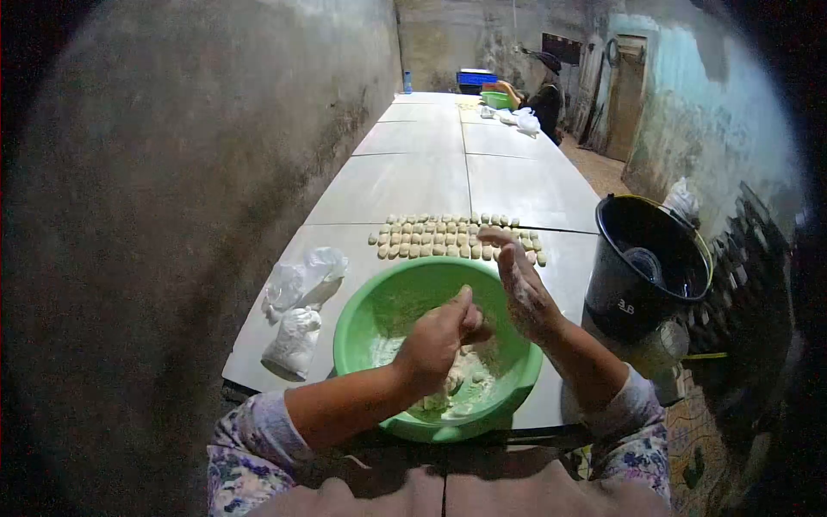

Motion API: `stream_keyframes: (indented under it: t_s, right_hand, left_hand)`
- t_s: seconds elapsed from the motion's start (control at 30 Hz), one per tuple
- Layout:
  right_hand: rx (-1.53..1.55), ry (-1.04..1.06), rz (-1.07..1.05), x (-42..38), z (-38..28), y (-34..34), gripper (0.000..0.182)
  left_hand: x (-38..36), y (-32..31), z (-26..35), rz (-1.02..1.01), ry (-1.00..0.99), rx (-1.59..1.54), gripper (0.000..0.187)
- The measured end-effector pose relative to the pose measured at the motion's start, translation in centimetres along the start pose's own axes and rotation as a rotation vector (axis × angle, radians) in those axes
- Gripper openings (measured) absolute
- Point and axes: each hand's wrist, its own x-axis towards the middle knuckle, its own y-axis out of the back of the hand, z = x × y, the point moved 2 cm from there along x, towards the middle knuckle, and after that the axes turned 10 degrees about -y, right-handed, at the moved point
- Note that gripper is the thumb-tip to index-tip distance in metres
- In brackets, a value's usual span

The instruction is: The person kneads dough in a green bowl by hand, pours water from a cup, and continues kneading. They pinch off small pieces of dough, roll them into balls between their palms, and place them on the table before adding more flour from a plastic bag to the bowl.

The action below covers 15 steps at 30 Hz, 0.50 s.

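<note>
Hovering over the round green plastic bowl [366, 310], my left hand [439, 338] is curled, thumb uppermost; I cannot tell whether it grips anything. My right hand [527, 293] (dusted white) is open and flat, fingers extended, above the bowl's right side, holding nothing. Loose white powder [472, 379] lies inside the bowl. Small pale dough pieces [422, 239] sit in rows just beyond, on the white panelled table [388, 185].
</note>
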Motion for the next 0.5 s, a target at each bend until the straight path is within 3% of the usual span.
stream_keyframes:
  t_s: [0.07, 0.13, 0.17, 0.2, 0.27, 0.33, 0.4, 0.47, 0.5]
  right_hand:
    - [-0.047, 0.029, 0.015, 0.6, -1.0, -1.5, 0.066]
    - [0.447, -0.255, -0.057, 0.1, -2.7, -3.8, 0.082]
    - [0.184, -0.076, -0.098, 0.9, -0.9, -4.6, 0.087]
    - [0.374, -0.207, -0.143, 0.4, -1.7, -6.0, 0.090]
    - [0.127, -0.130, -0.151, -0.2, -1.4, -6.8, 0.090]
    - [-0.060, 0.073, -0.199, -2.1, -4.3, -7.9, 0.086]
    - [-0.095, 0.051, -0.163, -1.5, -3.1, -8.3, 0.082]
    - [-0.113, 0.071, -0.147, -0.8, -2.4, -8.2, 0.080]
    - [-0.124, 0.102, -0.134, -0.9, -3.0, -8.2, 0.078]
  left_hand:
    - [-0.1, -1.3, 0.0, 0.121, -0.035, 0.041, 0.024]
    - [-0.9, -1.6, -0.7, 0.178, -0.302, 0.535, 0.055]
    - [-0.7, -1.4, -0.6, 0.173, -0.300, 0.534, 0.055]
    - [-0.3, -1.2, -0.2, 0.213, -0.225, 0.118, 0.062]
    - [0.4, -1.1, 0.4, 0.272, -0.054, -0.705, 0.076]
    - [1.0, 0.5, -0.4, 0.185, -0.296, -0.432, 0.094]
    - [0.9, -0.8, 0.5, 0.243, -0.455, -0.290, 0.093]
    - [1.4, 0.4, 1.4, -0.545, -0.531, -1.178, 0.094]
    - [1.1, -0.3, 3.5, -0.115, -0.589, -0.421, 0.093]
